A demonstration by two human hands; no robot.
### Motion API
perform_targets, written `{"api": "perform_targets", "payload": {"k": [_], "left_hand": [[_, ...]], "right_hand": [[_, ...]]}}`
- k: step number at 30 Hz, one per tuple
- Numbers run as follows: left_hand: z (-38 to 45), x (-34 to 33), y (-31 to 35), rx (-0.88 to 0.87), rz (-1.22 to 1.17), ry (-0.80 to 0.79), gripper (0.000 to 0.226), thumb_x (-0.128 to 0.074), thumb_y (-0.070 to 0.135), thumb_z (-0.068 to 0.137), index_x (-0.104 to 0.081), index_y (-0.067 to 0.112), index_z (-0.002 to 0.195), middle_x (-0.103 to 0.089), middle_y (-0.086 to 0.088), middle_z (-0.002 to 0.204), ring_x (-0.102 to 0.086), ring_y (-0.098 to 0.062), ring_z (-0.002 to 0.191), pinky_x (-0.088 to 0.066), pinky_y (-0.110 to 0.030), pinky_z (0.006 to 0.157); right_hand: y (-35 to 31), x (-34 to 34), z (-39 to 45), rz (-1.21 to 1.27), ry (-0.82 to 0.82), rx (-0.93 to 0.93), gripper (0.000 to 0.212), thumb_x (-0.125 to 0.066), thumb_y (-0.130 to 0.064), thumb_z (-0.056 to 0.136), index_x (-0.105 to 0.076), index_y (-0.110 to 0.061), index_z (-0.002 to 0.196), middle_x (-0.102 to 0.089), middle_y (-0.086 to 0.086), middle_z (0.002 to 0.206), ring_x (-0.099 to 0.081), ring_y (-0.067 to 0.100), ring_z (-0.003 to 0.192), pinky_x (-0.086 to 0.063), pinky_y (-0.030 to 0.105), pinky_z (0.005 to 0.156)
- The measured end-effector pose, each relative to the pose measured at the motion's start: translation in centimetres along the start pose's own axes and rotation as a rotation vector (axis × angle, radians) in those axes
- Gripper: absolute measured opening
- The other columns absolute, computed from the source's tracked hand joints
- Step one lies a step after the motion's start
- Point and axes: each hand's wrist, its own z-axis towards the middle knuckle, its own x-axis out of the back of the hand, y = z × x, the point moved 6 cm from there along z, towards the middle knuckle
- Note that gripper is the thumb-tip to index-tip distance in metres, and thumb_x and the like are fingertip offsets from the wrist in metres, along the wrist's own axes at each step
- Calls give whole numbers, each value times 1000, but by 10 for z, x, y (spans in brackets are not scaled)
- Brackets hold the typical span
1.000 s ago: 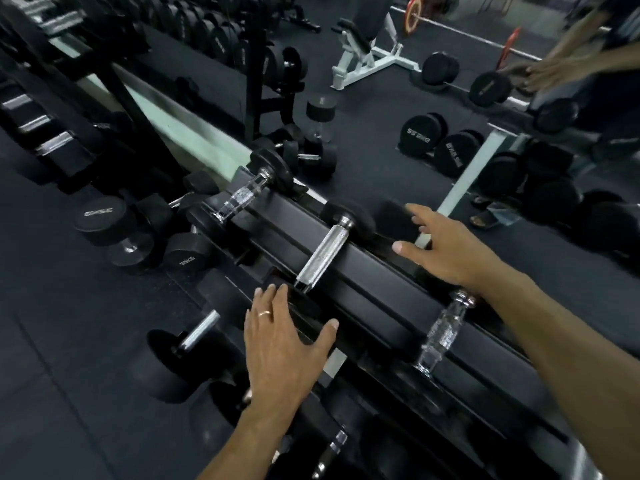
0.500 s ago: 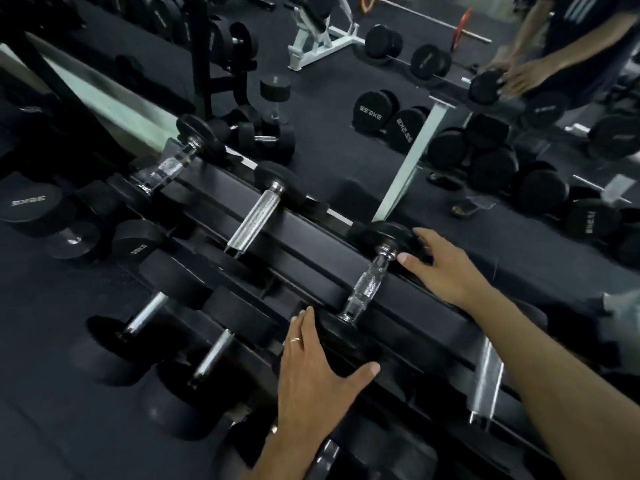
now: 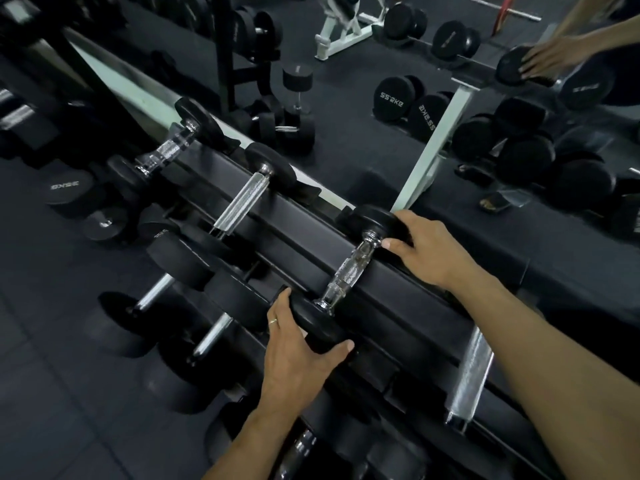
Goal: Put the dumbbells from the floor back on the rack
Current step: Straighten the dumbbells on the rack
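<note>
Dark rubber floor (image 3: 52, 393) fills the gym, and a mirror (image 3: 485, 150) behind the rack (image 3: 311, 244) repeats the weights and the person's arms. Black rails of the rack run from upper left to lower right, and several dumbbells lie across them.

Between the two hands, one dumbbell (image 3: 349, 268) rests on the top rails, its knurled chrome handle bare. At its near end, the left hand (image 3: 294, 355), with a ring on one finger, cups the black head: fingers curl over the far-left edge and the thumb presses the right edge, so this grip holds the weight's near head. At the far end, the right hand (image 3: 426, 251) wraps the other head from the right side, thumb tip lying just beside the chrome collar, fingers curved around the rim; this grip also holds the weight.

Left of the left hand, two more dumbbells lie across the top rails, the nearer (image 3: 242, 202) with a long chrome handle, the farther (image 3: 169, 150) beyond it. Right of the right forearm, another chrome handle (image 3: 467, 375) crosses the rails. Below the left hand, lower shelves carry larger weights (image 3: 180, 268), and past them more sit on the floor (image 3: 65, 192).
</note>
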Motion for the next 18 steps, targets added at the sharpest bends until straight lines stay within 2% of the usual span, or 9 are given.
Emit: {"api": "perform_targets", "payload": {"k": [2,4,5,7,10,12,14,18], "left_hand": [[0,2,2,-3,17,0,118,-86,42,66,-7,29,151,-13,12,155,-35,4,104,-32,5,69],[-4,5,6,-4,31,12,119,-86,43,66,-5,28,152,-11,11,156,-37,1,113,-30,-6,89],[-7,7,7,-13,35,25,119,-85,44,67,-4,28,153,-9,12,157,-36,-1,120,-29,-13,94],[-17,8,12,-41,40,60,118,-82,47,70,-1,28,153,-4,13,158,-29,-2,131,-27,-20,99],[-41,8,15,-84,64,121,111,-74,52,76,2,27,153,2,12,160,-19,4,133,-26,-25,109],[-60,4,16,-132,104,129,109,-70,55,78,4,26,153,8,14,160,-5,-3,145,-25,-34,117],[-75,-6,15,-155,131,93,107,-66,58,80,6,27,153,14,17,159,4,-5,148,-23,-37,118],[-107,-33,17,-218,143,15,105,-61,64,80,4,27,153,15,19,158,7,-3,147,-21,-35,118]], "right_hand": [[-2,-1,-2,5,-3,-6,45,-58,-33,97,-45,-19,138,-65,6,110,-62,23,95,-50,36,84],[-4,-2,-8,4,1,-16,47,-57,-32,98,-43,-19,140,-63,7,114,-60,25,100,-48,36,87],[-6,-1,-13,5,12,-18,48,-57,-32,97,-41,-18,141,-62,8,119,-60,27,105,-48,38,90],[-5,0,-27,-7,42,-14,52,-59,-33,95,-40,-18,141,-59,8,128,-58,29,113,-47,43,96],[0,5,-54,-75,64,-8,55,-60,-36,94,-40,-17,142,-53,9,133,-55,30,118,-45,43,99],[8,12,-73,-115,89,-32,59,-59,-37,95,-39,-15,145,-51,11,137,-51,32,123,-42,40,101],[16,18,-91,-150,117,-48,59,-58,-37,96,-39,-13,146,-49,12,139,-49,32,126,-39,39,102],[28,28,-122,-176,131,-46,56,-57,-36,96,-39,-15,146,-47,10,142,-51,29,124,-39,37,101]]}}
